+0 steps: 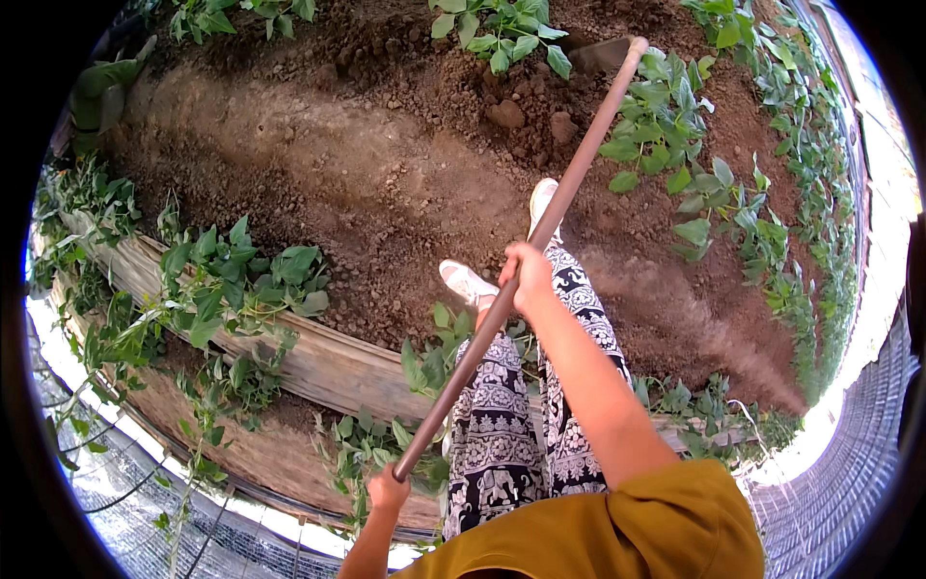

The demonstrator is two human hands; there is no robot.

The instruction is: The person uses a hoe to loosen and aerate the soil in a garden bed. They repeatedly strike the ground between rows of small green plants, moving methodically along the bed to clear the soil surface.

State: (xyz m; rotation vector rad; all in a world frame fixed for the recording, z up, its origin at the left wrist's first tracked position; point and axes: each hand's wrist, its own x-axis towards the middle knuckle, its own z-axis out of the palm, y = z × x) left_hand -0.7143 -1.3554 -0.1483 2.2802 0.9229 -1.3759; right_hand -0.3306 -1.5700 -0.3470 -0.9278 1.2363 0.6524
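A long-handled hoe runs diagonally across the view, its brown handle (575,184) gripped by both hands. My left hand (388,488) is closed around the handle's butt end, low and near my body. Further up, my right hand (527,276) wraps the shaft at about its middle. The hoe's metal blade (600,55) is at the far end, against dark loose soil (535,127) between two leafy green plants (506,32) (655,119). Part of the blade is hidden, so its depth in the soil cannot be told.
My feet, in light shoes (466,282), stand on a bare soil path (347,145). Behind them a wood-like board (333,362) edges a bed with trailing plants (231,282). More plants (778,224) line the right. A green object (105,94), unclear, lies far left.
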